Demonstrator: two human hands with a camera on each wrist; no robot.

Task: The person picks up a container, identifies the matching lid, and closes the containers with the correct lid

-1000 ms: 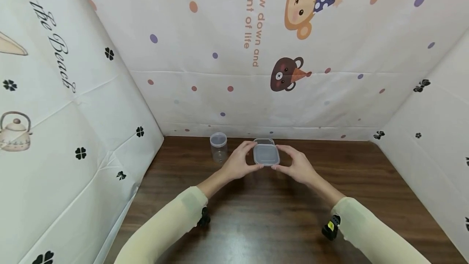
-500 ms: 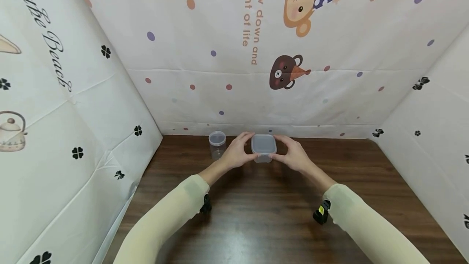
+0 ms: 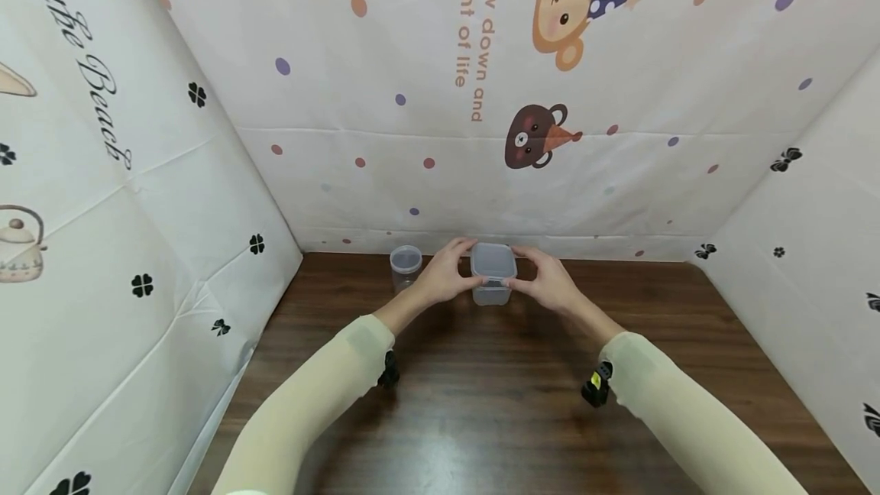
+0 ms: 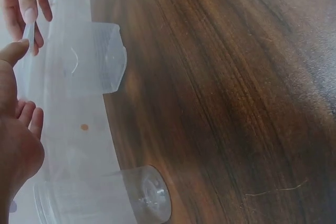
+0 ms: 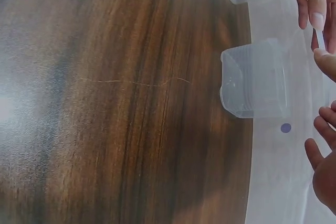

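On wooden table (image 3: 522,403), both hands pinch square container's lid (image 3: 493,260).

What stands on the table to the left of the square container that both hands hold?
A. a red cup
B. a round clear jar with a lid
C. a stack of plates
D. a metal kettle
B: in the head view a round clear jar with its lid on stands on the table, left of the square container and beside the left hand.
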